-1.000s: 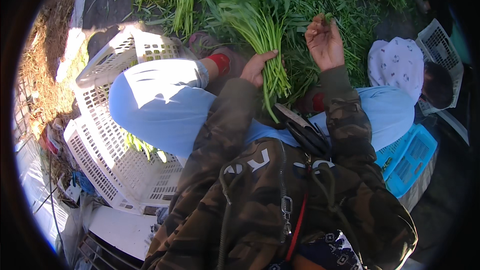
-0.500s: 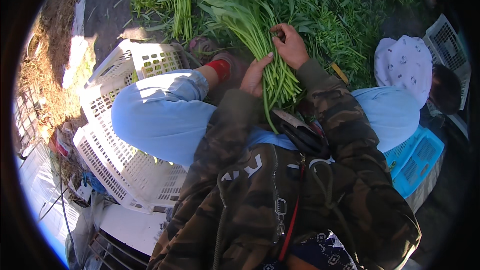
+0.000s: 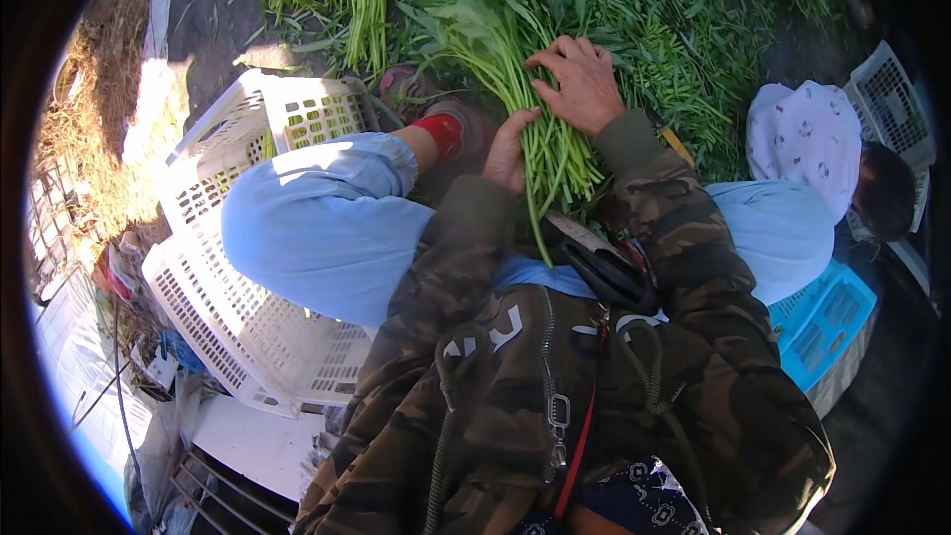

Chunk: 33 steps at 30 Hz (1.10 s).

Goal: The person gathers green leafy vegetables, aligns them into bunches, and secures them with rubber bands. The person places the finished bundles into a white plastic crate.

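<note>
My left hand (image 3: 507,152) is closed round a bunch of green leafy stems that look like water spinach (image 3: 560,166). Its leaves point away from me and the cut stem ends hang toward my lap, one stem reaching lower than the others. My right hand (image 3: 580,84) rests over the right side of the bunch, thumb and fingers curved but apart, gripping nothing that I can see. Beyond both hands lies a wide heap of the same greens (image 3: 644,0). Another bundle (image 3: 369,25) lies at the far left.
White plastic crates (image 3: 223,302) stand at my left, beside my knee. A yellow-handled tool (image 3: 676,144) lies by my right forearm. At the right are a blue basket (image 3: 827,322), a patterned pale cloth (image 3: 804,139) and a grey crate (image 3: 897,104). A dark pouch (image 3: 609,272) sits at my lap.
My right hand has gone from a pinch at the stems to fingers spread and raised over the bunch. The left hand keeps its hold, and the view has shifted slightly.
</note>
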Each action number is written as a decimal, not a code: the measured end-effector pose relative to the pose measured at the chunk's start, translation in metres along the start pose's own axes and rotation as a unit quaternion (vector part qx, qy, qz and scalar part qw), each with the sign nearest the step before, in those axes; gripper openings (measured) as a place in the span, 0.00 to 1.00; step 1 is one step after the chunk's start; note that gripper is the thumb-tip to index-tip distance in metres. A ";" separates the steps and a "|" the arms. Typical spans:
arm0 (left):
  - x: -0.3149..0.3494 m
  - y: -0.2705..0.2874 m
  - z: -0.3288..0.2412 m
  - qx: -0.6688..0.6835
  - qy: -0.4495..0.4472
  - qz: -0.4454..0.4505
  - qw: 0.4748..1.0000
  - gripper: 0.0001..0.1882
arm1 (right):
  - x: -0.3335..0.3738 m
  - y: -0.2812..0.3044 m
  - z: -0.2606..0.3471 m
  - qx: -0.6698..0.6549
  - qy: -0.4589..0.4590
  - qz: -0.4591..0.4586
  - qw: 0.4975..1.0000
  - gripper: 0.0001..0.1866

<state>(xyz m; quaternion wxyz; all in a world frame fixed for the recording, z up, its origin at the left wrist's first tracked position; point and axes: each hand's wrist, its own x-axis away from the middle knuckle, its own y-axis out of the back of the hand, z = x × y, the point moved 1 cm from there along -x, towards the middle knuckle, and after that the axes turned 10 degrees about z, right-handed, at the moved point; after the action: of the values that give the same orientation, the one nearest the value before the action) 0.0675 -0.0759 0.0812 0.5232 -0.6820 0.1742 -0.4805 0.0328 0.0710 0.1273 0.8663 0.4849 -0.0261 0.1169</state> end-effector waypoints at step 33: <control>-0.009 0.011 -0.003 -0.109 -0.029 0.010 0.994 0.13 | 0.013 0.024 0.000 -0.078 0.009 0.149 0.986 0.11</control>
<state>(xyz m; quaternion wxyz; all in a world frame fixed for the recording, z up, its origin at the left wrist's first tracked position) 0.0633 -0.0755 0.0676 0.4549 -0.7469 0.2173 -0.4335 0.0400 0.0856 0.1492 0.8746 0.4056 -0.0987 0.2466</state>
